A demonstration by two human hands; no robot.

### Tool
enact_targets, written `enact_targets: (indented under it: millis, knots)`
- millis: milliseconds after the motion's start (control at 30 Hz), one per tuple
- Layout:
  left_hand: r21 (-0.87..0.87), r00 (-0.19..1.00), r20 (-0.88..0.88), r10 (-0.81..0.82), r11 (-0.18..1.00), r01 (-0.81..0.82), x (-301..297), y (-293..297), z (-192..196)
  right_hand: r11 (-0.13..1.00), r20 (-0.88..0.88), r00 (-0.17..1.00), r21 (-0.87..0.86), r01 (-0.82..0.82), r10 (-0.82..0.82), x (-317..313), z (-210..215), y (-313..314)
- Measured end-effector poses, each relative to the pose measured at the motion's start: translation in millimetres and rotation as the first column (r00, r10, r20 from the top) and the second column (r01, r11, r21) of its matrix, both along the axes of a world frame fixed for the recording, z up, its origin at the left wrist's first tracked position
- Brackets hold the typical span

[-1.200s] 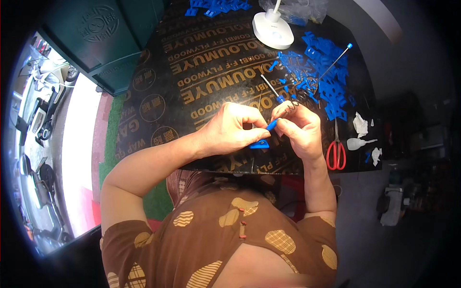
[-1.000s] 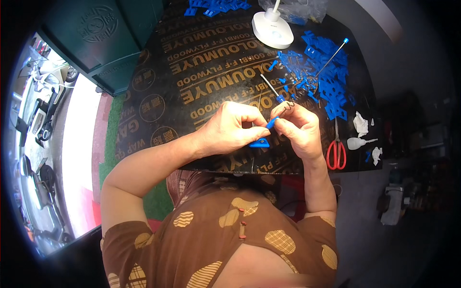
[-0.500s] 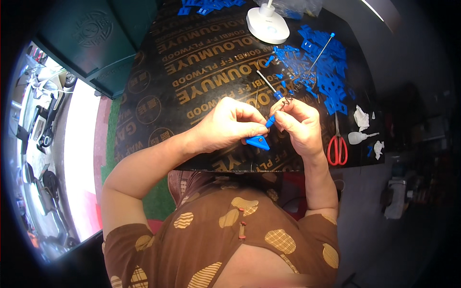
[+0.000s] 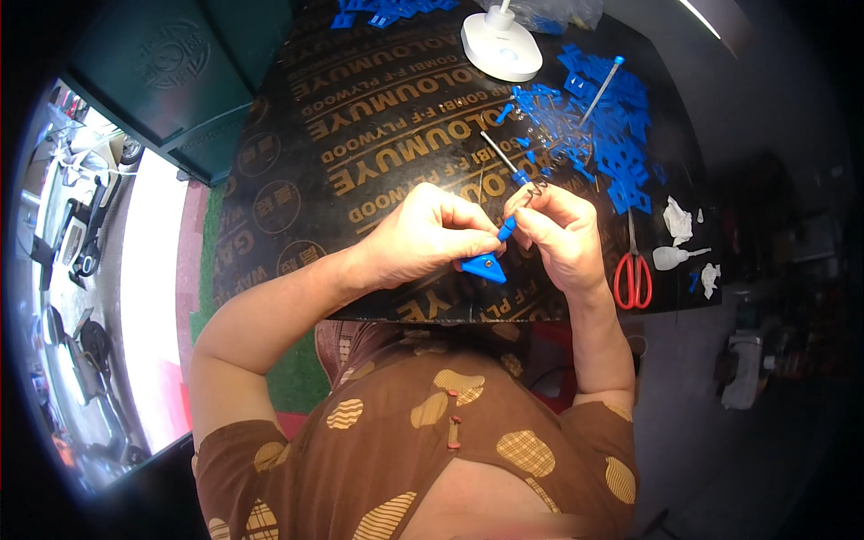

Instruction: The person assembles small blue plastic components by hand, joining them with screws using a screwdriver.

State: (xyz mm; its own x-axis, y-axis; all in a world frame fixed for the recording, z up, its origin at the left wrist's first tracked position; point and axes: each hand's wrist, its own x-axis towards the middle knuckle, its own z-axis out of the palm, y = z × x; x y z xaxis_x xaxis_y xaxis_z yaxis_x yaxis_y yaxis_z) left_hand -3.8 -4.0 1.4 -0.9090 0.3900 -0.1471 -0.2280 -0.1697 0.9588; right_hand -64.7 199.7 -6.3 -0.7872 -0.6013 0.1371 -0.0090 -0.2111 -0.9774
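Blue plastic part point(image 4: 486, 266), triangular at its lower end with a narrow stem rising toward the upper right, sits at the centre of the frame between both hands, above the near edge of the black board point(image 4: 297, 171). We see the left hand point(image 4: 423, 236) curled over it from the left, fingers closed narrowly, thumb and forefinger pinching the stem. The right hand point(image 4: 562, 236) meets it from the right, its fingers also drawn together; between thumb and forefinger it grips a small dark wire spring point(image 4: 535, 191), held just at the top of the stem. Whether the spring is seated on the stem we cannot tell.

Surroundings, by position in the frame:
- Just above the right hand, a thin metal rod point(image 4: 499, 153) with a blue tip lies on the board, slanting toward the upper left.
- Upper right: a heap of blue plastic parts point(image 4: 612, 135) with a second long thin rod point(image 4: 601, 79) lying across it.
- Top centre: a white round lamp base point(image 4: 501, 43); more blue pieces point(image 4: 382, 11) lie at the top edge.
- Right of the right hand: red-handled scissors point(image 4: 633, 270), near the edge of the board, blades pointing up.
- Further right: crumpled white scraps point(image 4: 677, 220) and a small white dropper-shaped bottle point(image 4: 670, 258)
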Motion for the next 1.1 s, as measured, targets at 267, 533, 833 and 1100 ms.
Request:
enact_targets:
  millis: [267, 533, 833, 1100]
  knots:
    - [-0.030, 0.989, -0.137, 0.063, 0.997, -0.068, 0.9, 1.5, -5.2, 0.999, 0.047, 0.999, -0.044, -0.026, 0.028, -0.3, 0.7, -3.6]
    - [0.027, 0.998, -0.041, 0.056, 0.998, -0.055, 1.9, 1.4, -1.5, 0.989, 0.129, 0.989, -0.132, -0.060, 0.077, -2.8, -4.5, -4.7]
    - [0.012, 0.998, -0.044, 0.034, 0.999, -0.034, 0.3, 0.8, -5.5, 0.986, 0.132, 0.985, -0.134, -0.095, 0.113, -3.9, -5.0, -5.0]
    - [0.019, 0.999, -0.016, 0.035, 0.999, -0.035, 0.2, 0.1, -4.3, 0.993, 0.133, 0.987, -0.087, -0.084, 0.095, -4.6, -6.6, -4.0]
